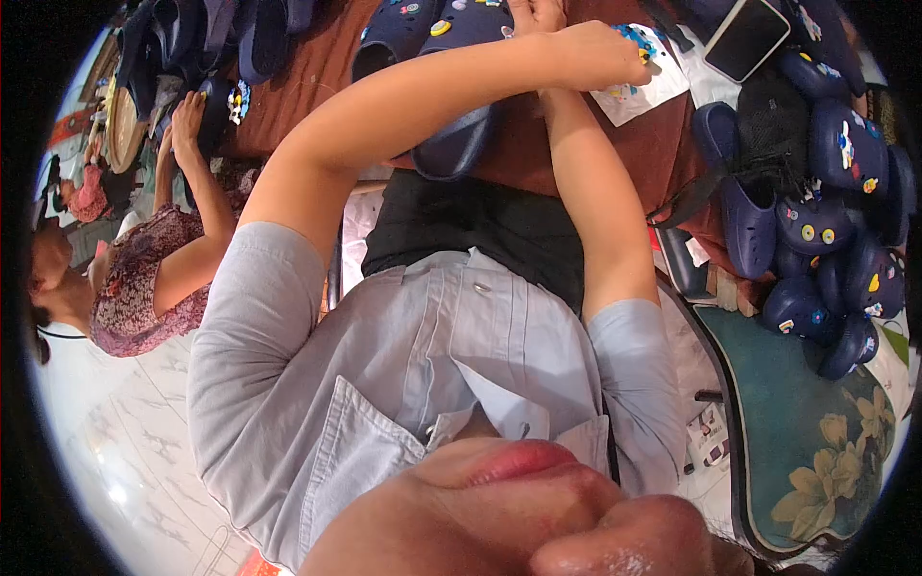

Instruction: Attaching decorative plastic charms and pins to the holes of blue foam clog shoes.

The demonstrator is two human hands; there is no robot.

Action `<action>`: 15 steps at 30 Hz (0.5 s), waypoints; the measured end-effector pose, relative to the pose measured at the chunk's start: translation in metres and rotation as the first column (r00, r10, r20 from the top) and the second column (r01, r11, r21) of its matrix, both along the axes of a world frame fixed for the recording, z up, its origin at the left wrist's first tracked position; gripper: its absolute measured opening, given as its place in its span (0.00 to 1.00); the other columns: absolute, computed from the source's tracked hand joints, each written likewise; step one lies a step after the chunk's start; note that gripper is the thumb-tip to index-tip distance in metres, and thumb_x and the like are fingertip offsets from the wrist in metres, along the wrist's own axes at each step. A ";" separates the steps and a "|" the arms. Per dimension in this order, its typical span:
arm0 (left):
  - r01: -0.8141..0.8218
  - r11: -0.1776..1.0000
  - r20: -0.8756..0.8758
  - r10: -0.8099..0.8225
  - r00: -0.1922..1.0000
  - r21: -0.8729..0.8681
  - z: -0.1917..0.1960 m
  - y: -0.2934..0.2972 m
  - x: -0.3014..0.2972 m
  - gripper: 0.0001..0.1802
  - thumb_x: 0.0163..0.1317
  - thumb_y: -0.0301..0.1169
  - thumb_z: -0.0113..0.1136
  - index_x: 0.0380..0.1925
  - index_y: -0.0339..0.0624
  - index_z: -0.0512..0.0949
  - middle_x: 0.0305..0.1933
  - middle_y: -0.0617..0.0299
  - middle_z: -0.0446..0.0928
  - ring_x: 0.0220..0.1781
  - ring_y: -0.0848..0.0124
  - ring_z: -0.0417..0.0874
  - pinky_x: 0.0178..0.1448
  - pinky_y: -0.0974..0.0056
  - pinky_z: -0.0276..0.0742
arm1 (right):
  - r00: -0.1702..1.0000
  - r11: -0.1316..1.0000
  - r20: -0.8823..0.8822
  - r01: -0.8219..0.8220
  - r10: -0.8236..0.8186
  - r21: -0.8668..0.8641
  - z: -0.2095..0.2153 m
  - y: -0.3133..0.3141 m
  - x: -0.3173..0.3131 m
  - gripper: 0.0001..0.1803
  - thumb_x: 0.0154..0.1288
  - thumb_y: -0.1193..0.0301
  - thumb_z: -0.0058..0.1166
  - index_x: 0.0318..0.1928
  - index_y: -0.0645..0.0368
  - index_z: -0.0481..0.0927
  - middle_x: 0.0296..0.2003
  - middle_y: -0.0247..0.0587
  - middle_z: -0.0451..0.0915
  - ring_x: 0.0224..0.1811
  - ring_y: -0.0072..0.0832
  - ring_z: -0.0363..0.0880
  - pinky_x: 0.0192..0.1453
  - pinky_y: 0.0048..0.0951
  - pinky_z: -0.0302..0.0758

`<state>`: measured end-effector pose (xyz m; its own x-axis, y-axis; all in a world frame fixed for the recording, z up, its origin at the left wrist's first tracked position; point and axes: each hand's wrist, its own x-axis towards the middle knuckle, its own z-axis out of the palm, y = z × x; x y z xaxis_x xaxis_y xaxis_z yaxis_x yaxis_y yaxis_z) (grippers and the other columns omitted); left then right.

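Observation:
My left arm reaches across to the right, over my right forearm. My left hand [607, 56] is closed, fingertips down among small colourful shoe charms [636, 40] on a white paper sheet [663, 96]; whatever the fingers pinch is hidden. At the top edge, my right hand [538, 15] has its fingers bent against the side of a navy clog [468, 27] that carries several charms; the picture's edge cuts part of it off. Another navy clog [389, 29] stands left of it. A navy clog's end [459, 149] shows below my left forearm.
Charm-covered navy clogs [850, 144] pile up on the right, beside a black mesh bag [773, 120] and a phone [747, 38]. More clogs [264, 38] stand at the upper left on the brown cloth [298, 91]. A co-worker [158, 264] sits on the left. A green floral chair [788, 422] is at right.

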<state>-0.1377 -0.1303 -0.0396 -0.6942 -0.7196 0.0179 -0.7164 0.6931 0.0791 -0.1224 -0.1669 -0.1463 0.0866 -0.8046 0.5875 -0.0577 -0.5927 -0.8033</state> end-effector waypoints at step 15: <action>-0.528 0.703 0.087 0.635 0.767 -0.476 -0.028 0.002 -0.010 0.17 0.62 0.46 0.51 0.33 0.52 0.87 0.37 0.38 0.82 0.50 0.26 0.77 0.55 0.17 0.58 | 0.996 1.000 -0.085 -0.017 0.017 -0.001 -0.012 -0.012 -0.003 0.15 0.73 0.59 0.52 0.42 0.58 0.81 0.45 0.44 0.82 0.52 0.45 0.76 0.59 0.44 0.69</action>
<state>-0.1472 -0.1280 -0.0672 -0.1591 -0.9413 0.2978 -0.9445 0.0572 -0.3235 -0.1253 -0.1791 -0.1581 0.1500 -0.8016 0.5788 -0.1153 -0.5956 -0.7950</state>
